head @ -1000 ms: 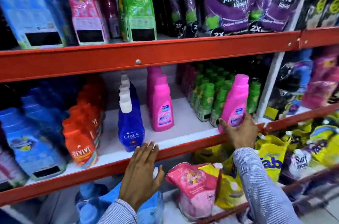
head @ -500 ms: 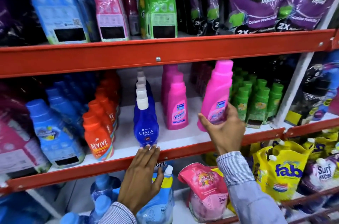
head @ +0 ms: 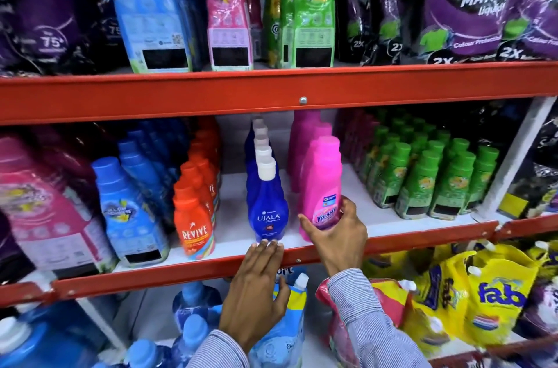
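Note:
My right hand [head: 335,239] grips the lower body of a pink Vanish bottle [head: 321,183], which stands upright at the front of the middle shelf [head: 229,242], ahead of other pink bottles. To its left is a row of blue Ujala bottles [head: 267,207] with white caps. My left hand [head: 256,289] lies flat with straight fingers, fingertips on the red shelf edge just below the front Ujala bottle, holding nothing.
Orange Revive bottles [head: 194,216] and blue bottles [head: 126,210] stand left of the Ujala row, green bottles [head: 422,180] to the right. Large pouches and bottles fill the top shelf. Below are blue refill packs [head: 290,319] and yellow fab pouches [head: 495,298].
My right hand carried the pink bottle from the shelf's right part leftward and set it down next to the Ujala row. My left hand moved up to the shelf edge.

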Motion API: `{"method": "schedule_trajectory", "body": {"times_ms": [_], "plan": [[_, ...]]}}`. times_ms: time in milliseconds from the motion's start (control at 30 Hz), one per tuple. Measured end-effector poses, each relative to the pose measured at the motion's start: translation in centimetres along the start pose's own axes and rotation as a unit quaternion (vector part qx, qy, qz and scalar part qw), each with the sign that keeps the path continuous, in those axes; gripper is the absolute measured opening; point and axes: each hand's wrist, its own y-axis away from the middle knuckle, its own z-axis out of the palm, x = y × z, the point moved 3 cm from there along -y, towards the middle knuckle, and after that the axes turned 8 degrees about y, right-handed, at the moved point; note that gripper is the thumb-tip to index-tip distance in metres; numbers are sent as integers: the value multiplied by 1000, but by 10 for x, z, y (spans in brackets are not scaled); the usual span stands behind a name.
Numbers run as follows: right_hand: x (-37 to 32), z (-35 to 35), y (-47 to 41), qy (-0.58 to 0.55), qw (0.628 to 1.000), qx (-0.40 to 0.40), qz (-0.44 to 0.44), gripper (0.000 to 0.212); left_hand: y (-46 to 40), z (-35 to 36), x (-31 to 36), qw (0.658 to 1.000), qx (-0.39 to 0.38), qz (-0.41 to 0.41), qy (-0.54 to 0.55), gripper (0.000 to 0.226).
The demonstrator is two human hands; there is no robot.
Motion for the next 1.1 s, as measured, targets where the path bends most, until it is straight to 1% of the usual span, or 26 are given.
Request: {"method": "schedule_trajectory", "body": {"times_ms": [100, 267, 333, 400, 467, 533, 567, 633, 733, 800, 900, 1000, 1100], "plan": [[0, 1, 5, -5, 1000, 10, -2, 86, 0, -2, 1, 1000, 10, 5, 1, 62], [3, 5, 6, -8, 1000, -7, -9, 92, 3, -7, 0, 1000, 13, 11, 21, 63], [1, 1, 13, -7, 1000, 17, -16, 95, 9, -14, -7, 998, 33, 5, 54, 62], [-6, -6, 23, -22, 996, 74, -45, 84, 20, -25, -17, 992, 76, -6, 104, 56], [-21, -13, 37, -72, 986, 121, -92, 61, 30, -42, -27, 975, 144, -17, 167, 46], [-41, -11, 55, -112, 975, 124, -145, 39, 40, -60, -38, 953, 220, -37, 206, 37], [-51, -7, 64, -129, 973, 104, -161, 31, 45, -70, -44, 941, 251, -57, 219, 36], [-69, 8, 79, -161, 972, 25, -171, 24, 52, -83, -52, 921, 290, -103, 240, 38], [-87, 40, 98, -183, 965, -116, -147, 31, 59, -94, -63, 896, 308, -162, 276, 46], [-93, 61, 105, -180, 957, -188, -128, 38, 59, -93, -71, 887, 301, -189, 294, 56], [-95, 83, 109, -150, 953, -235, -119, 45, 56, -89, -83, 894, 259, -209, 300, 74], [-97, 92, 108, -119, 952, -261, -107, 46, 50, -92, -85, 905, 226, -201, 299, 69], [-104, 94, 110, -132, 940, -294, -117, 48, 47, -95, -86, 905, 220, -198, 305, 66]]}}
